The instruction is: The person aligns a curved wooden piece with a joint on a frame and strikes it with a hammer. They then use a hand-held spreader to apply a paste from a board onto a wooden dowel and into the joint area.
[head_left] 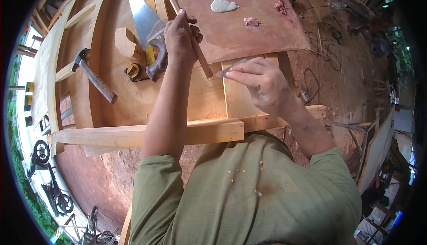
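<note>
My left hand (180, 38) is closed around a narrow wooden strip (202, 60), which slants from the top edge down toward the middle. Just right of the strip's lower end, my right hand (267, 82) pinches a thin grey flat scraper-like piece (229, 70); most of it is hidden by the fingers. Beyond my right hand lies a reddish-brown board (267, 40) bearing a pale, whitish blob of paste (223, 5) and a pink lump of paste (251, 23). A handsaw (142, 16) rests left of my left hand, its dark handle partly behind my wrist.
A hammer (95, 76), a black-and-yellow tape measure (133, 72) and a curved wood block (128, 43) lie left on the wooden panel. A wooden beam (213, 131) crosses in front of my body. Cables (327, 51) trail on the dirt floor at right.
</note>
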A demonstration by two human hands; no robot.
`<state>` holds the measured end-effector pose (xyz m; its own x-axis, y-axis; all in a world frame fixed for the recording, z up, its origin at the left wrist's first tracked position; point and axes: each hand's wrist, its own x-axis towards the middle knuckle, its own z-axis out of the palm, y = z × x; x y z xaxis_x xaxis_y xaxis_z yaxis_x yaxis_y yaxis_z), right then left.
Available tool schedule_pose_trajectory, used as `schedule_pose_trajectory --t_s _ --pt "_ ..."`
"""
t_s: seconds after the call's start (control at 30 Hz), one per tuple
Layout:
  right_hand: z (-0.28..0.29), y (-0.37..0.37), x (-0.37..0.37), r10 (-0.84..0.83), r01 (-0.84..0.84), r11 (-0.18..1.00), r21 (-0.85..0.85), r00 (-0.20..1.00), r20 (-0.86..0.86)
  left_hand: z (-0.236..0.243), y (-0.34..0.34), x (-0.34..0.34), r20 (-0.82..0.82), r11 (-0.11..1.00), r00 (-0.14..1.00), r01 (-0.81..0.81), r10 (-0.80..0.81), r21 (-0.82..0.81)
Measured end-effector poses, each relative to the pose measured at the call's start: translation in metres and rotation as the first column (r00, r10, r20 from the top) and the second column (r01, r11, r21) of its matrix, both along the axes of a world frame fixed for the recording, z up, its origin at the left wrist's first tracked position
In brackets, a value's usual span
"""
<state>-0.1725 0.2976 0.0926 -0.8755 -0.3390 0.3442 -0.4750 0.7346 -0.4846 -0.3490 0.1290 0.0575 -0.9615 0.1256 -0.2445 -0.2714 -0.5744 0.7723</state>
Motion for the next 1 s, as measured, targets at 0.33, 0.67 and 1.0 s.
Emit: schedule_pose_trajectory --t_s 0.33,0.67,1.0 --pt "0.003 -0.014 -0.005 -0.009 0.011 0.999 0.051 1.0 -0.029 -0.003 -0.003 0.0 0.069 0.999 0.997 0.046 -0.045 -0.018" --pt "-0.002 -0.003 0.004 -0.035 0.032 0.997 -0.069 0.999 -0.038 0.005 -0.002 -0.001 0.046 0.999 0.999 0.007 -0.009 0.033" --pt "-0.012 -0.02 -0.008 -0.01 -0.005 0.99 -0.139 0.994 -0.106 0.0 -0.003 -0.001 0.094 0.999 0.995 0.032 -0.029 -0.03"
